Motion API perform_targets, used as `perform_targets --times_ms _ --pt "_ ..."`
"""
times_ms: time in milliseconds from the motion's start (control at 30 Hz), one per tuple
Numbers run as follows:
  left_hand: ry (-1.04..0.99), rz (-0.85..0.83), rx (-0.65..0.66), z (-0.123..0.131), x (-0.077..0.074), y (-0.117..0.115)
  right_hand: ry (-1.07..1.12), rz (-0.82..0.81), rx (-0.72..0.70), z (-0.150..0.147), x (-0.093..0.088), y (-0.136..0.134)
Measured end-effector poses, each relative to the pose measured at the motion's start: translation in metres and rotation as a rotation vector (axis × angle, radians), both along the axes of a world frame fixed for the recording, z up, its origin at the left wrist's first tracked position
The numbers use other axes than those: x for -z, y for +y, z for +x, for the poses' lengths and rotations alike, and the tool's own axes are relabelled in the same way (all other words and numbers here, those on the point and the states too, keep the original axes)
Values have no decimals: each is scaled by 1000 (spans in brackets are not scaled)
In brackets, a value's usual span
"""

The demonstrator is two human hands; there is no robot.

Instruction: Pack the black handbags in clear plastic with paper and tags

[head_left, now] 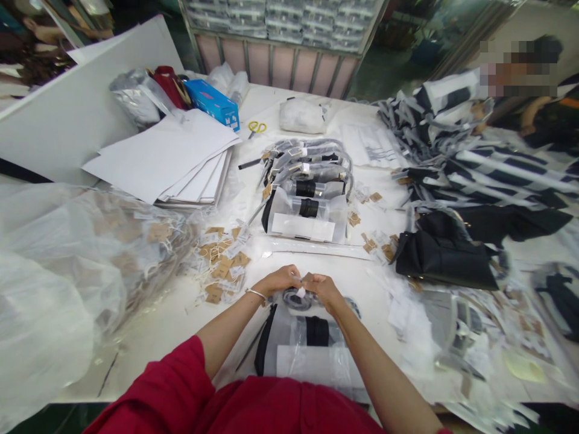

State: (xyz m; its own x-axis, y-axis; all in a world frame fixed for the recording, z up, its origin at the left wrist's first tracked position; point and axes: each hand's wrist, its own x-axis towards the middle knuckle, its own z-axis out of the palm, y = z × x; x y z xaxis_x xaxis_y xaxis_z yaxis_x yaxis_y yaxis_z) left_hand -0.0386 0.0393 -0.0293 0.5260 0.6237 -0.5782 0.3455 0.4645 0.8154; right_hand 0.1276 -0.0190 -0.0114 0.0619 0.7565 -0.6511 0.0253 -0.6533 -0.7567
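Note:
My left hand (284, 279) is closed in a pinch above a plastic-wrapped handbag; what sits between its fingertips is too small to make out. Close beside it, my right hand (324, 288) pinches a small brown paper tag (308, 278). Below both hands lies the handbag (317, 331), wrapped in clear and white film with a black band showing. Its wrapped handles (296, 299) curve up just under my fingers, with a small white label (301, 292) on them. To the left, a loose heap of brown tags with white strings (221, 265) is spread on the table.
Several wrapped bags (305, 208) stand in a row ahead. Black bags (446, 256) pile up at right, near another person's arm. At left are a large plastic bag (40, 289) and white boards (167, 154). Yellow-handled scissors (257, 127) lie by a blue box (212, 103).

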Motion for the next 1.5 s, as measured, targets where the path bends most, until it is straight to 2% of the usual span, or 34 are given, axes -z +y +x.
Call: perform_targets --times_ms 167,267,433,533,600,667,800,900,1000,1167,1233,1300,1400,1500 --pt "-14 -82 -147 16 1 -5 -390 85 -97 2 -7 9" --pt "-21 -115 -205 19 0 -4 -536 198 -170 -1 -13 10" --pt "-70 -179 -257 17 -2 -3 -716 519 -364 3 -9 4" --pt "-121 -217 -261 18 -2 -3 -755 756 -503 13 -2 -1" --pt "-154 -244 -266 19 0 -4 -765 859 -606 20 -1 -6" --pt "-190 -274 -272 20 2 -6 -794 896 -708 25 -4 -11" --pt "-260 -330 -286 17 4 -7 -885 863 -833 27 -21 -20" --pt "-300 -369 -277 12 0 -7 -938 835 -890 29 -32 -25" --pt "-307 -391 -260 9 -5 -9 -963 826 -898 31 -32 -30" --pt "-223 -329 -332 13 -10 -13 -890 766 -777 23 -21 -37" --pt "-193 -307 -351 15 -11 -11 -842 743 -639 20 -19 -40" --pt "-186 -297 -343 15 -14 -7 -817 725 -439 25 -19 -48" --pt "-178 -294 -326 12 -19 -3 -828 660 -103 58 -24 -72" --pt "-153 -299 -362 10 -23 1 -910 515 218 120 -35 -115"
